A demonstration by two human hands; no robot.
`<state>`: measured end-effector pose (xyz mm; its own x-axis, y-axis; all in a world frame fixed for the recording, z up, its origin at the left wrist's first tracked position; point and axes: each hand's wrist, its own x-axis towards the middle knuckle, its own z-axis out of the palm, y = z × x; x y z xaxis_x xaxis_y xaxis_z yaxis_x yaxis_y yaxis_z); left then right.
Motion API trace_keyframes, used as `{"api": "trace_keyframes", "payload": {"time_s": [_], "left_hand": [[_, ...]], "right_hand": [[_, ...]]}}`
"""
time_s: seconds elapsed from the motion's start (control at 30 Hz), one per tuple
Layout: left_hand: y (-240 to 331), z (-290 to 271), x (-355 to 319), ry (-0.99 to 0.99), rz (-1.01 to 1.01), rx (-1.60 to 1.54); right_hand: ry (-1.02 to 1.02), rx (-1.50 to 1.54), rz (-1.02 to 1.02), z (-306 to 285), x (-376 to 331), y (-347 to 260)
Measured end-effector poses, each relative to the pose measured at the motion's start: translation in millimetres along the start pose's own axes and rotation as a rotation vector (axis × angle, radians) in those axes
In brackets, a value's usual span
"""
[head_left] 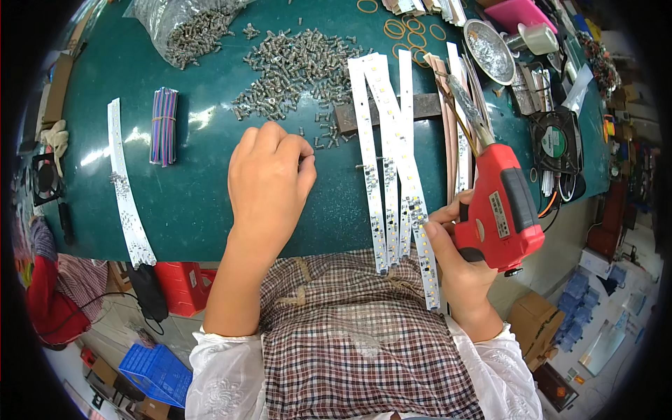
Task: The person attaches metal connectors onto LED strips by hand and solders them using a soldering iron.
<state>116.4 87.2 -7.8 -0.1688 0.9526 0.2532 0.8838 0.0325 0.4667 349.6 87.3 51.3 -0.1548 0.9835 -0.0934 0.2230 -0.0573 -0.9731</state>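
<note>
My left hand [269, 178] hovers at the near edge of a heap of small metal connectors [294, 70]. Its fingers are curled and thumb and forefinger pinch together; whatever they hold is too small or hidden to make out. My right hand [458, 245] is closed round a red soldering gun [500, 210], whose tip points away over the bench. The thumb of that hand lies at the edge of a white LED circuit strip [409, 189]. This strip lies fanned with several others, their far ends near a dark metal bar [427, 106], their near ends overhanging the bench edge.
On the green bench [210, 217] lie a banded bundle of coloured wires [164, 126] and a stack of strips [126, 189] at left. A plastic bag of connectors [192, 31] sits at the back. Rubber bands [413, 31], a metal dish [488, 50] and a fan [556, 140] stand right.
</note>
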Motion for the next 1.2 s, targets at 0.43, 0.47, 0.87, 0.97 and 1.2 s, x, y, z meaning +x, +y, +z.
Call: {"api": "trace_keyframes", "payload": {"time_s": [0.43,0.47,0.87,0.97,1.2], "left_hand": [[43,-3,-11,-0.284,-0.589,-1.504],[45,-1,-12,-0.288,-0.585,-1.507],[49,11,-16,-0.430,-0.742,-1.677],[50,10,-16,-0.433,-0.747,-1.673],[50,11,-17,-0.446,-0.740,-1.688]], "right_hand": [[0.008,0.044,0.056,4,3,1],[0.013,0.043,0.055,4,3,1],[-0.066,0.008,-0.001,4,1,5],[-0.053,0.031,0.014,5,0,6],[-0.038,0.051,0.015,6,0,5]]}}
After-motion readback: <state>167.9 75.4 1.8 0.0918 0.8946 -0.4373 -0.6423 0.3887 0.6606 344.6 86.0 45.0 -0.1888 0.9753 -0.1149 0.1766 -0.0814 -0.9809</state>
